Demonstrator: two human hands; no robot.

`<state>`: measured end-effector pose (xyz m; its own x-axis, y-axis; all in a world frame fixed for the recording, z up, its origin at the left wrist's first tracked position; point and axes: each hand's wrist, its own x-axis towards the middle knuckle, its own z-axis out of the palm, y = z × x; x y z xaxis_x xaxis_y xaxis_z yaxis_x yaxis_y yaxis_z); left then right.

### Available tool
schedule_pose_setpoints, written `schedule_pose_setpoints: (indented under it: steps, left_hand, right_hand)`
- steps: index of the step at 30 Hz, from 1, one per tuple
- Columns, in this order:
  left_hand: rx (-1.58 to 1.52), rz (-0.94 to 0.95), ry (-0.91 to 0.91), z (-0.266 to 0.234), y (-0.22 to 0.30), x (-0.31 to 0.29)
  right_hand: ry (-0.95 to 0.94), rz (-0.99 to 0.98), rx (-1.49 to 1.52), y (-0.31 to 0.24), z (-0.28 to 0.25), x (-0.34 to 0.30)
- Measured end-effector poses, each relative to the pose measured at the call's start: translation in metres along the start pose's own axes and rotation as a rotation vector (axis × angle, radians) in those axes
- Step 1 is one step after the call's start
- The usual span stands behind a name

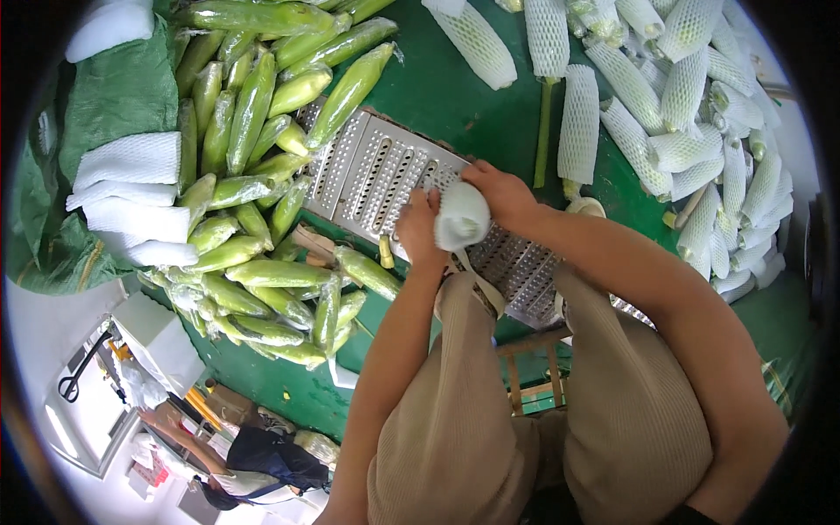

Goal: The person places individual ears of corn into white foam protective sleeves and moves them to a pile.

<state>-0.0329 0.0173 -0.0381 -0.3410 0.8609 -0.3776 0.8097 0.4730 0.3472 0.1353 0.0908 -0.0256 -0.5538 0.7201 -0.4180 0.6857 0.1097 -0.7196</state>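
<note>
Between my hands, above a perforated metal sheet [367, 166], is a white foam net sleeve [464, 219], its rounded end toward me. My left hand [421, 229] has its fingers curled against the sleeve's left side. My right hand [506, 194] grips it at the far right. Whether an ear of corn is inside cannot be made out. To the left lies a heap of green husked corn ears [254, 114] in clear film. On the right is a pile of corn ears in white foam net sleeves [691, 114]. A short cut stalk piece [386, 252] sits by my left wrist.
Flat foam net sleeves [131, 188] lie stacked on a green sack [122, 96] at the left. My knees border the metal sheet on the near side. A wooden stool [535, 372] stands between my legs. Another person [271, 459] works at the lower left.
</note>
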Motion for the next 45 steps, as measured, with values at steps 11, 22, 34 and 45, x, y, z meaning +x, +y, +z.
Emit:
schedule_pose_setpoints:
  steps: [11, 22, 34, 45]
  left_hand:
    - [-0.258, 0.211, 0.283, -0.046, -0.014, -0.031]
    - [-0.499, -0.777, 0.367, 0.027, -0.116, -0.117]
    - [-0.087, 0.142, 0.261, -0.136, -0.02, -0.1]
    - [-0.511, 0.657, 0.188, -0.101, 0.088, -0.01]
  right_hand:
    - [0.066, 0.344, 0.481, -0.021, -0.068, -0.058]
    - [1.677, 0.041, 1.291, 0.146, -0.273, -0.186]
    - [0.605, 0.28, 0.503, -0.001, -0.191, 0.138]
    - [0.61, 0.346, 0.593, -0.017, -0.18, 0.167]
